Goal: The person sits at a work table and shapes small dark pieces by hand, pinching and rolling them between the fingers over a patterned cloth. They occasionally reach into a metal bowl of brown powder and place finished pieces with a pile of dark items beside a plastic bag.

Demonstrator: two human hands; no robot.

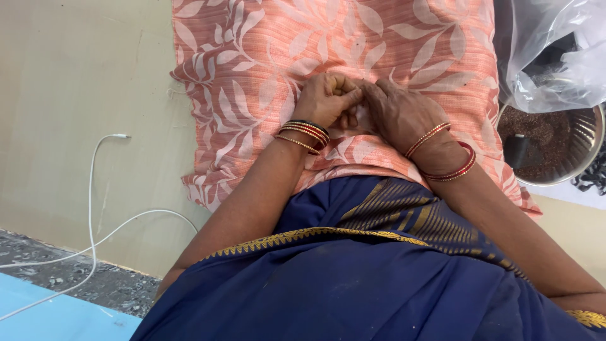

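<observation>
Hands meet mid-cloth: left hand [326, 98] and right hand [401, 113] have fingers pinched together on a fold of the peach leaf-print cloth [265, 57] spread flat on the floor [76, 76], work looks mid-way, not finished.

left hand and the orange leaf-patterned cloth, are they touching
Touching: the head view shows the left hand resting knuckles-down on the orange leaf-patterned cloth, no gap visible, beside the right hand.

Both hands [363, 104] on cloth [252, 76]; bowl [590, 151] right.
</observation>
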